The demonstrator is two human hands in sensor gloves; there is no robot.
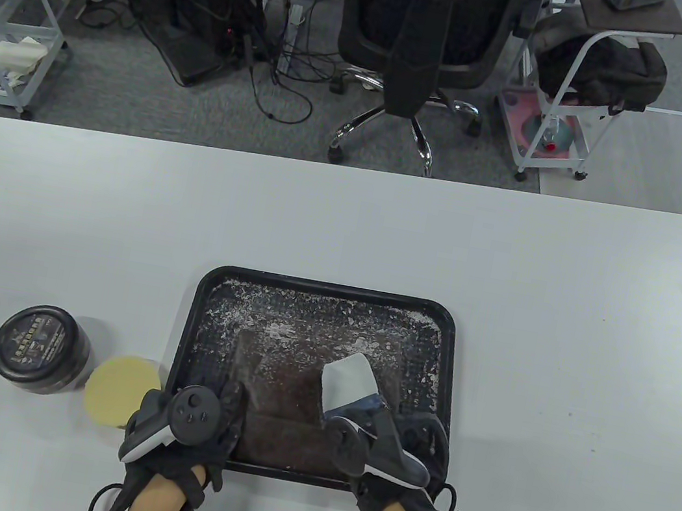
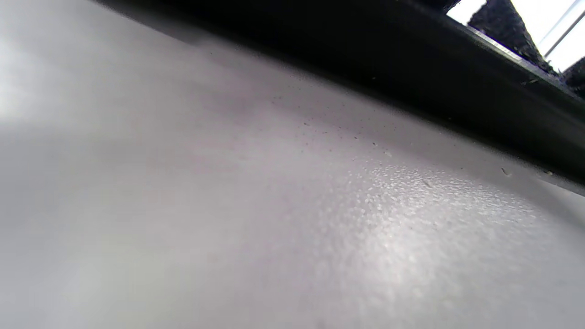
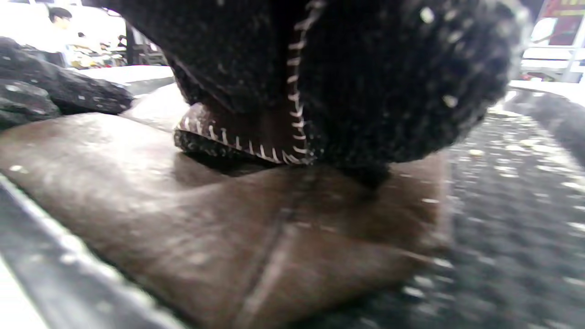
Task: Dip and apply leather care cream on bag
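Right hand [image 1: 391,455] grips white cloth [image 1: 348,383] on bag [image 1: 285,384]; left hand [image 1: 185,426] grip unclear; jar [image 1: 41,348] beside tray [image 1: 328,289].

A black office chair [image 1: 412,37] stands on the grey carpet beyond the table's [image 1: 571,296] far edge. Left of the chair are tangled cables [image 1: 282,67] and a white wire rack [image 1: 8,12]. Right of it, a white cart [image 1: 574,92] holds a dark bag [image 1: 605,68].

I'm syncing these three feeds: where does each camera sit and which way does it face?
Table view: overhead, looking down at tray, bag, jar; both hands show, left hand, right hand.
Left wrist view: low over the table, facing the tray's rim; no fingers show.
Right wrist view: under gloved fingers, facing the bag.
Shared: tray, bag.
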